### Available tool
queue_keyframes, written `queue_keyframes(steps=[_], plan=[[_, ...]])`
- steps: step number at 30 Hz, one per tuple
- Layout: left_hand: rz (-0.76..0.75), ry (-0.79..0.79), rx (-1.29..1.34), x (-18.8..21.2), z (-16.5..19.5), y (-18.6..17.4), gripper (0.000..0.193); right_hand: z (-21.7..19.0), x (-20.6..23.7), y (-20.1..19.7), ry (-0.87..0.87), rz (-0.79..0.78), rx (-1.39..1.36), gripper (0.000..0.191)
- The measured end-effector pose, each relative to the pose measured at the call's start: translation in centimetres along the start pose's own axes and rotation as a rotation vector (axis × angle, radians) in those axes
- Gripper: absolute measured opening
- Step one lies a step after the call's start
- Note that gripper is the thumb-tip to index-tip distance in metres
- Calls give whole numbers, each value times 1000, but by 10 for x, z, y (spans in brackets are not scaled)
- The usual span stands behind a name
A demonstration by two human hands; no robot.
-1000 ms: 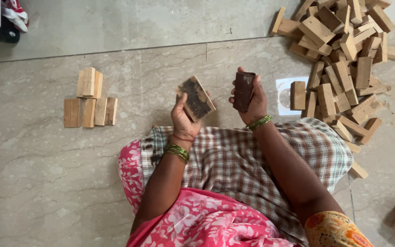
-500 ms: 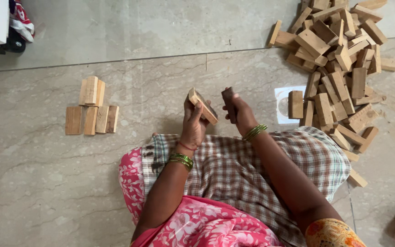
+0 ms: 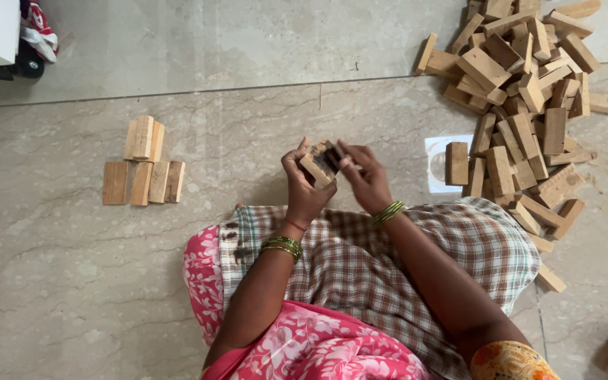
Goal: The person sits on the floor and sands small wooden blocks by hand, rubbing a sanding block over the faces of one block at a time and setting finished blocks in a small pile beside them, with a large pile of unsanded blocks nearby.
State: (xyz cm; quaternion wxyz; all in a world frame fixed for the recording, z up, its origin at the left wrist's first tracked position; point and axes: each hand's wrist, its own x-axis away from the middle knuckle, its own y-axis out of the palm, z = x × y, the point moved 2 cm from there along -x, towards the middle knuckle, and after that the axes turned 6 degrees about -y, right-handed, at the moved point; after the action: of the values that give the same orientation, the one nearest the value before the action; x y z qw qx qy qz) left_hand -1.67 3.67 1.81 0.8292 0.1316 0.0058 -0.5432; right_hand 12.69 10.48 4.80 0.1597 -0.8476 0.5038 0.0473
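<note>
Raw matt wooden block (image 3: 318,163) in left hand (image 3: 305,188); unfinished wooden pile (image 3: 522,105) right of right hand (image 3: 366,179); polished stone floor (image 3: 248,105); checked woven cloth (image 3: 360,260) below.

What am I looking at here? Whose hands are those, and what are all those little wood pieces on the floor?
The picture comes from a camera worn on a person's head, looking down, so you see that person's own arms and lap. The person sits on a stone floor with a checked cloth over the knees. The left hand holds a small wooden block, and the right hand touches it with another dark piece that is hard to see. To the right lies a big loose pile of wooden blocks. To the left sits a small neat group of blocks, some laid side by side and some stacked on top.
</note>
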Motion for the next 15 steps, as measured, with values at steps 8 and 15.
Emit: queue_keyframes(steps=[8, 15], plan=[[-85, 3, 73, 0, 13, -3, 67, -32, 3, 9, -101, -145, 275, 45], [-38, -324, 807, 6, 18, -17, 39, -39, 9, 10, -233, -160, 234, 45]])
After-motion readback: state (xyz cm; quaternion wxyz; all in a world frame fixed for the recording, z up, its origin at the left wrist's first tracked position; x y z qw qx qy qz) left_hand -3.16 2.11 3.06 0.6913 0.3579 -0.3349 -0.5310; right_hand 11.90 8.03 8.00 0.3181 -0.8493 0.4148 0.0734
